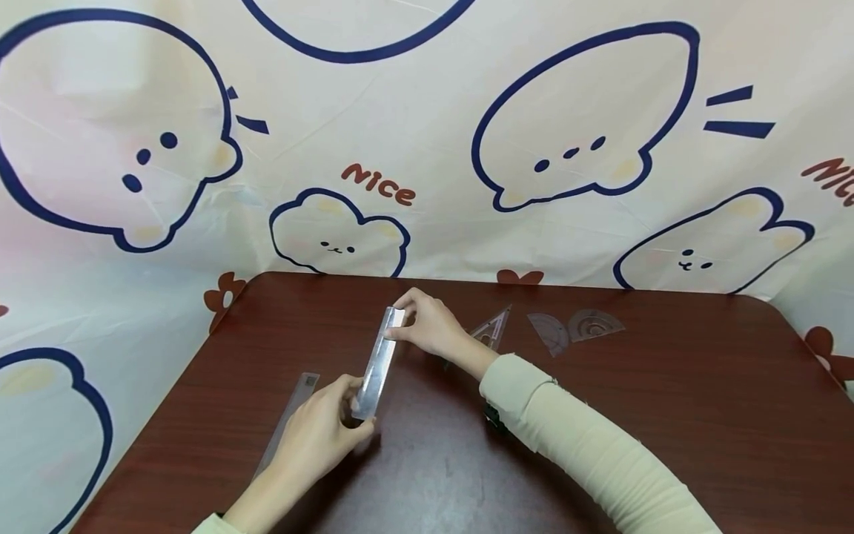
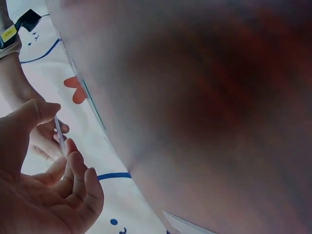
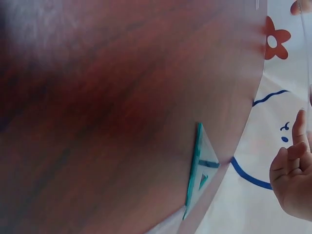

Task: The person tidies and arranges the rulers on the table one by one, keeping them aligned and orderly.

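Note:
Both hands hold a clear ruler (image 1: 379, 363) tilted up over the table. My left hand (image 1: 319, 424) is at its lower, nearer end, thumb on one side and fingers on the other. At the upper, far end my right hand (image 1: 432, 325) pinches it between thumb and fingers. The left wrist view shows this ruler (image 2: 60, 135) nearly edge-on, beside the left thumb and fingertips. In the right wrist view the ruler's thin edge (image 3: 307, 68) runs along the right border. A second clear ruler (image 1: 288, 419) lies on the table, partly hidden by the left hand and forearm.
A set square (image 1: 494, 328) lies behind the right wrist; its teal edge (image 3: 193, 168) shows in the right wrist view. Two clear protractors (image 1: 550, 333) lie to its right. The brown table (image 1: 634, 415) meets a cloth backdrop (image 1: 440, 237) printed with cartoon outlines.

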A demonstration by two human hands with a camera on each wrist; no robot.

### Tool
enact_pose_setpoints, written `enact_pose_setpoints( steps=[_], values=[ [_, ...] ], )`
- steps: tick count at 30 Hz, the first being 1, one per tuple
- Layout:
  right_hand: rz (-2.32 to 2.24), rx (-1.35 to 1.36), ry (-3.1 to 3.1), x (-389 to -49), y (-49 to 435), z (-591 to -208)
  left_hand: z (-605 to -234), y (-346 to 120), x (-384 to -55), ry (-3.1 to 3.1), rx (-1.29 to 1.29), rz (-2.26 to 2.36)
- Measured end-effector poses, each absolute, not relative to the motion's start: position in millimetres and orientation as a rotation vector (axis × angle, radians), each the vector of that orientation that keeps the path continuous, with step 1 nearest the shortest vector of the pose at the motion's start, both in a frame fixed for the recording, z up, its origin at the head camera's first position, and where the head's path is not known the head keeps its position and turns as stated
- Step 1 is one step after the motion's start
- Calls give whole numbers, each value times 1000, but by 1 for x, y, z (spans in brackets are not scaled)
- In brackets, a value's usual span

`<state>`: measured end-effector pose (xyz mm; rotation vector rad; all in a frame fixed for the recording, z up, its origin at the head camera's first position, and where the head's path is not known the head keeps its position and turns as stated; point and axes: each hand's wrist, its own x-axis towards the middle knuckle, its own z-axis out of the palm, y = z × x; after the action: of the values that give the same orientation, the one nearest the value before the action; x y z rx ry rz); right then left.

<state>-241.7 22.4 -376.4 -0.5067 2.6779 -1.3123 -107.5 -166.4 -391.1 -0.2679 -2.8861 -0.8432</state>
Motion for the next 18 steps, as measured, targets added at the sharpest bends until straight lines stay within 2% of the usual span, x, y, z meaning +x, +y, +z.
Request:
enact_pose_setpoints(
  steps=[18],
  values=[
    [-1073, -666, 2640, -227, -3, -384, -390, -177, -76, -3059, -127, -600]
  ],
)
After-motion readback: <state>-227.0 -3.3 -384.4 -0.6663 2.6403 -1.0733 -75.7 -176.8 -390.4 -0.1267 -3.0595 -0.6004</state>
